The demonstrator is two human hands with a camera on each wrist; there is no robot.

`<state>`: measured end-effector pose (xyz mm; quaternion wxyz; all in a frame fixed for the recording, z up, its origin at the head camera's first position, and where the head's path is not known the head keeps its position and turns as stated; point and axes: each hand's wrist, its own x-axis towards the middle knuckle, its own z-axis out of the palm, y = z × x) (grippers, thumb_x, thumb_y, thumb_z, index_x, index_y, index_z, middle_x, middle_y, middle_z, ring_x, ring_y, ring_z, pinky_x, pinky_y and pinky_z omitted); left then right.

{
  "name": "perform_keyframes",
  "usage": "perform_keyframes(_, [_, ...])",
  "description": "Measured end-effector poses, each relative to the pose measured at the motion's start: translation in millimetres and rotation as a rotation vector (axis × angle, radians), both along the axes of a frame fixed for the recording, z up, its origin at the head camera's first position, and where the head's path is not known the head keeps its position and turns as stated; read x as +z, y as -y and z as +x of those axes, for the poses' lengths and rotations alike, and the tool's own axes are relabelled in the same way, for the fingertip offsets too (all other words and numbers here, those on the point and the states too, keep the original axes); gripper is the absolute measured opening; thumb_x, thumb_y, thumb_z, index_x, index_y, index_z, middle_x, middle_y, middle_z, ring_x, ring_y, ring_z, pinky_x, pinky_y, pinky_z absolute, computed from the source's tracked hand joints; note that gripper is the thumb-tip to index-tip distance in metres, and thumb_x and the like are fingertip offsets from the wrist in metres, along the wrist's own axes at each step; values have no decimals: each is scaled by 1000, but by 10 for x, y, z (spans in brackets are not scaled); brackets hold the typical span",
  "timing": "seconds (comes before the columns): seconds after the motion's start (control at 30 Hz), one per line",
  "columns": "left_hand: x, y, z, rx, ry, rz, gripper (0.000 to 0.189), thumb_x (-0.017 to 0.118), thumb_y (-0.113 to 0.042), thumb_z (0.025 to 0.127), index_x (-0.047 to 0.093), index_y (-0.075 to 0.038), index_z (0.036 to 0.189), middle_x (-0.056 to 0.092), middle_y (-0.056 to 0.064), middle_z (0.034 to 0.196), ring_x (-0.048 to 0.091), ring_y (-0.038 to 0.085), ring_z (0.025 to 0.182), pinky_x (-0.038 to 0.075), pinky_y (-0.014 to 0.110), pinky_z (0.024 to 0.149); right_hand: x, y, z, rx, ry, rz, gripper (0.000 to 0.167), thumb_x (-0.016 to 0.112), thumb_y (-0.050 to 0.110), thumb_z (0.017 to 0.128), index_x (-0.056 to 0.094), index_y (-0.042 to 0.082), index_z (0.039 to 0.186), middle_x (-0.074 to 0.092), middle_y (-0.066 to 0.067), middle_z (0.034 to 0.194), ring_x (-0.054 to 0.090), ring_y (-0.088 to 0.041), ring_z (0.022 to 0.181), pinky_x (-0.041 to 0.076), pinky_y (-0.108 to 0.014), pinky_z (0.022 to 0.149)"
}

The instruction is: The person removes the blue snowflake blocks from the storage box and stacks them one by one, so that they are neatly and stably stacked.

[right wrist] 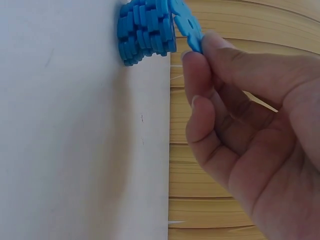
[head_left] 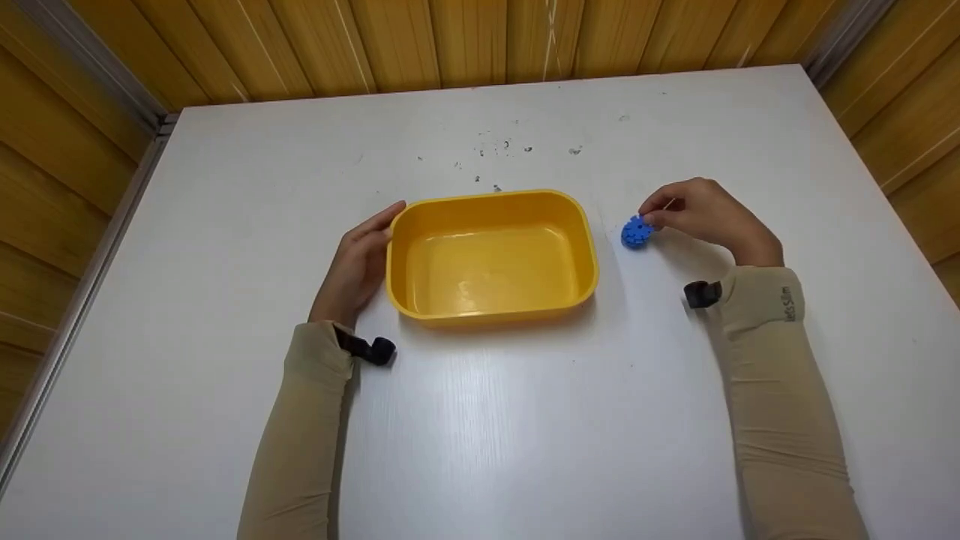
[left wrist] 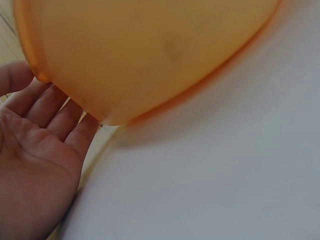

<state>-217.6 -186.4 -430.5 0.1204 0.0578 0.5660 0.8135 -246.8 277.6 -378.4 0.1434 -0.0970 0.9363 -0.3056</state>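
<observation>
A yellow plastic bin (head_left: 491, 317) sits on the white table, its inside bare. My left hand (head_left: 354, 264) rests against the bin's left end. In the left wrist view the fingers (left wrist: 60, 112) reach along the outer wall, tips hidden behind it, and the thumb touches near the rim. To the right of the bin, a stack of blue notched discs (right wrist: 145, 30) stands on the table. My right hand (head_left: 712, 215) pinches one blue notched disc (right wrist: 187, 25) between thumb and index finger. That disc is tilted against the top of the stack, touching along one side.
The white table (head_left: 525, 420) has small dark marks (head_left: 528, 149) behind the bin. Yellow wood-plank panels (head_left: 465, 41) rise beyond its far edge and along both sides. Each wrist carries a small black camera (head_left: 703, 294) over a beige sleeve (head_left: 780, 405).
</observation>
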Motion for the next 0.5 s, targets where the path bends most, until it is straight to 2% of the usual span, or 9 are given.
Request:
perform_keyframes(0.3, [12, 10, 0, -2, 2, 7, 48, 44, -8, 99, 38, -2, 146, 42, 6, 151, 40, 21, 138, 36, 32, 113, 7, -2, -9, -9, 37, 5, 32, 61, 31, 93, 69, 6, 112, 67, -14, 108, 55, -25, 98, 44, -42, 93])
perform_keyframes(0.5, [21, 18, -9, -4, 3, 5, 47, 44, -8, 99, 39, -3, 145, 42, 6, 151, 39, 20, 138, 34, 32, 115, 16, -3, -19, -1, 38, 16, 33, 59, 32, 94, 68, 6, 113, 68, -14, 109, 57, -25, 97, 45, -40, 92])
